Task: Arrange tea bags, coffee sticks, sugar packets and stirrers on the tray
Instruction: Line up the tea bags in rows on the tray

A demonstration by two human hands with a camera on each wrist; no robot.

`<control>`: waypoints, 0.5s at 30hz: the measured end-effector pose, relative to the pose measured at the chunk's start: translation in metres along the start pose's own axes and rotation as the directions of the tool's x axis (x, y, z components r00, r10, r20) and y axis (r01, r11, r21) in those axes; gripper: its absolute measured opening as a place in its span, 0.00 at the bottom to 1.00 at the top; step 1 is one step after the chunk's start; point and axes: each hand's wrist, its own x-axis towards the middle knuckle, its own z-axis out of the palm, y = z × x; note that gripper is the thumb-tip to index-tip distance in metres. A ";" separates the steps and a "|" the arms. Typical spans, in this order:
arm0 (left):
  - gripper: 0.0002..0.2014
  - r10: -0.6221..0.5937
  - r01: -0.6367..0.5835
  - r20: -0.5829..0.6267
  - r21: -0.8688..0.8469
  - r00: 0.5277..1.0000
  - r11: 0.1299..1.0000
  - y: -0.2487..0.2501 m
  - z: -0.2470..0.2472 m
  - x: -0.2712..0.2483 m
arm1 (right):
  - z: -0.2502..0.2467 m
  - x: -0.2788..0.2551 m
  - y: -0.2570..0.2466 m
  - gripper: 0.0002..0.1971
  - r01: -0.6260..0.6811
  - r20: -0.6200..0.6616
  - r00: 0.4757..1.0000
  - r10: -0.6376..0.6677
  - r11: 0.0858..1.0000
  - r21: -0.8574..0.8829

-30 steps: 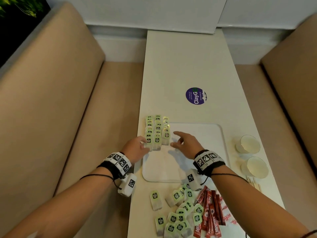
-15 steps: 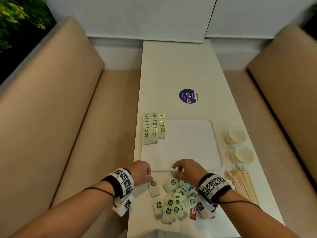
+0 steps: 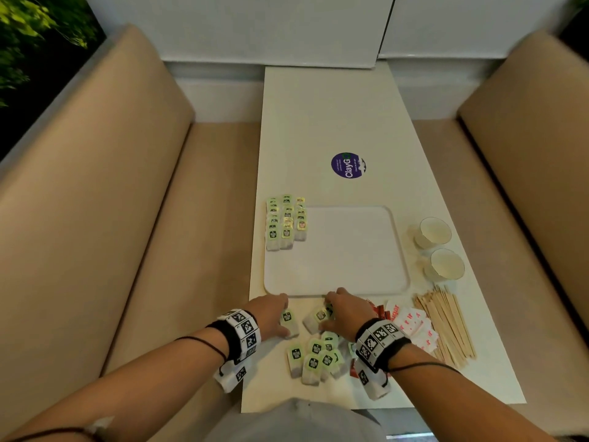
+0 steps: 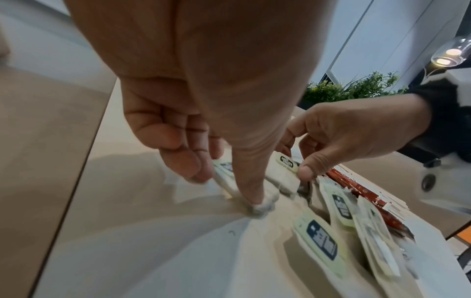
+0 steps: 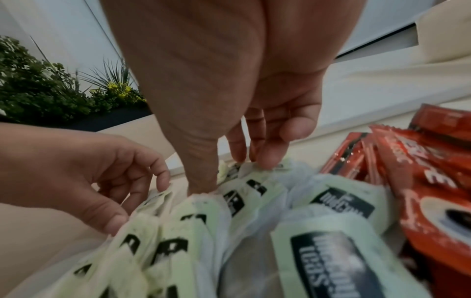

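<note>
A white tray (image 3: 350, 260) lies mid-table, with rows of green-labelled tea bags (image 3: 287, 221) along its far left side. A loose tea bag pile (image 3: 315, 355) sits just in front of the tray. My left hand (image 3: 274, 314) pinches one tea bag (image 4: 224, 171) between thumb and fingers (image 4: 193, 167) at the pile's left. My right hand (image 3: 344, 311) pinches another tea bag (image 5: 244, 181) with thumb and fingertips (image 5: 267, 159). Red coffee sticks (image 3: 379, 311), sugar packets (image 3: 411, 327) and wooden stirrers (image 3: 446, 323) lie to the right.
Two paper cups (image 3: 433, 232) stand right of the tray. A purple sticker (image 3: 348, 165) marks the far table. Beige bench seats flank the narrow table on both sides, and its left edge runs close to my left hand.
Both hands drew back from the tea bag rows at the tray's far left to the loose pile in front of the tray, and their fingers have closed on tea bags there.
</note>
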 end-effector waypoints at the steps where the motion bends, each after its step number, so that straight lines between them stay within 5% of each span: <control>1: 0.27 -0.015 0.015 0.005 0.002 1.000 1.000 0.001 0.000 0.001 | 0.001 0.000 0.000 0.29 -0.006 0.002 1.000 0.006 1.000 -0.001; 6: 0.22 -0.058 0.058 0.016 0.012 0.998 0.998 0.007 0.003 0.008 | 0.005 0.002 -0.003 0.25 -0.018 0.007 1.000 0.018 1.000 0.009; 10: 0.26 0.010 -0.010 -0.011 -0.005 1.000 1.000 0.011 0.006 0.010 | 0.009 0.004 -0.003 0.21 0.006 -0.008 1.000 -0.006 1.000 0.030; 15: 0.19 0.051 -0.050 -0.029 0.044 0.998 0.998 0.009 0.006 0.012 | 0.010 0.006 -0.003 0.20 0.041 -0.011 0.999 -0.040 0.999 0.004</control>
